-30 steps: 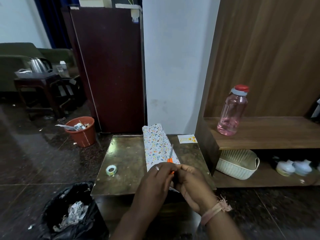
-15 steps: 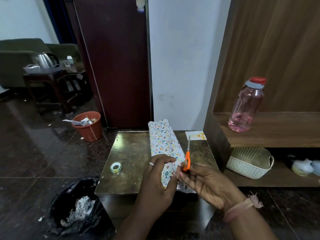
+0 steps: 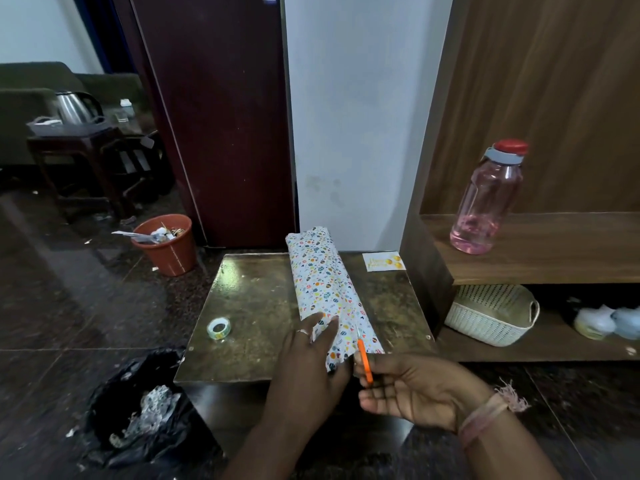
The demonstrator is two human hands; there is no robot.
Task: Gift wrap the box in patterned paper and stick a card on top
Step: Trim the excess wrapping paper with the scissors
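A long box wrapped in white patterned paper lies lengthwise on the small brown table. My left hand rests on its near end, fingers spread over the loose paper there. My right hand holds orange-handled scissors, their blades pointing at the paper's near edge. A small white card with yellow print lies at the table's far right corner. A roll of clear tape sits on the left part of the table.
A black bin bag with scraps stands at the table's near left. An orange bucket is on the floor behind. To the right, a wooden shelf carries a pink bottle, with a white basket below.
My hands have separated. The right hand drew the scissors back and lower, to the box's near end, and the left hand moved onto the paper. The view shifted slightly.
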